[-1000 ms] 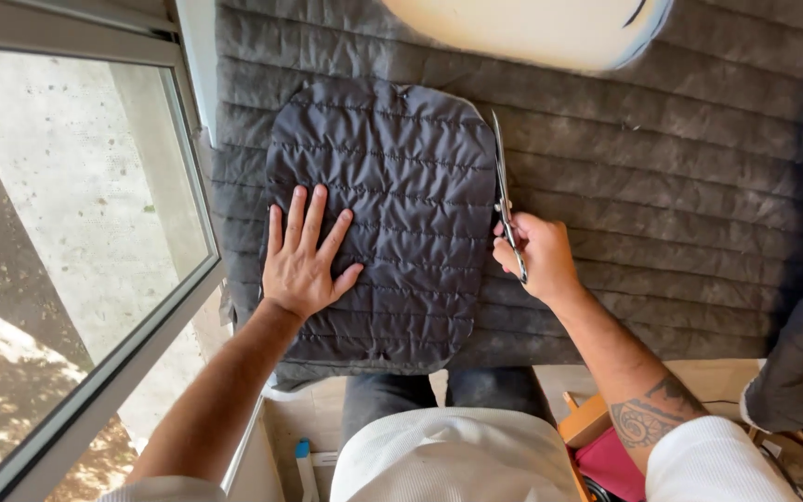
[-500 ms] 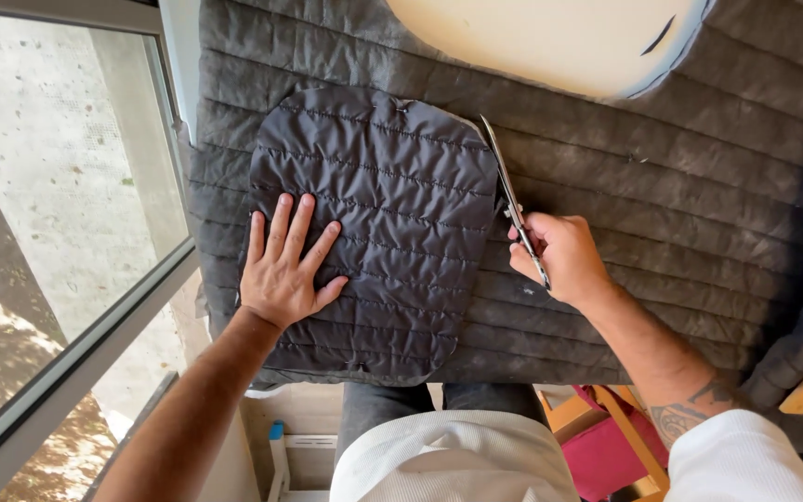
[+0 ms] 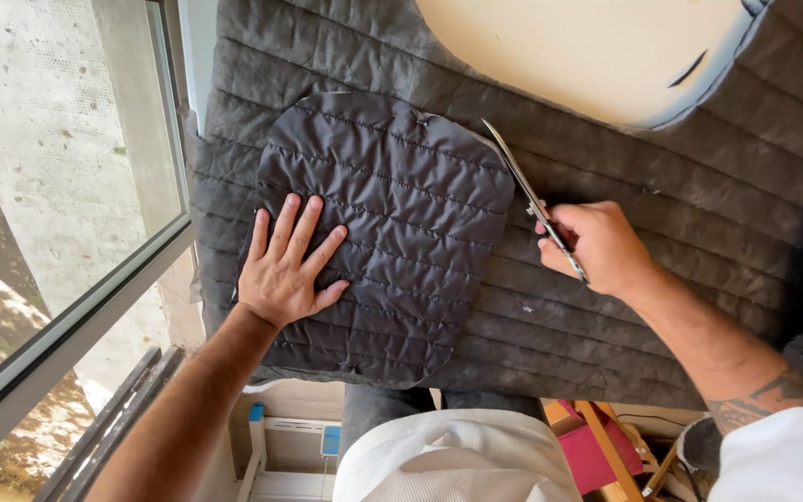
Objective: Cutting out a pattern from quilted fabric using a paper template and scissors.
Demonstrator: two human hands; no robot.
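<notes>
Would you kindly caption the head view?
Left hand flattens quilted panel; right hand holds scissors at its edge.

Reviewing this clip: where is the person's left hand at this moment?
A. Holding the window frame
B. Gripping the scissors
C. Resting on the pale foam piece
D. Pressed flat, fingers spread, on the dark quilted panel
D: the left hand lies flat with fingers spread on the dark quilted panel, while the right hand holds the scissors along the panel's right edge.
</notes>
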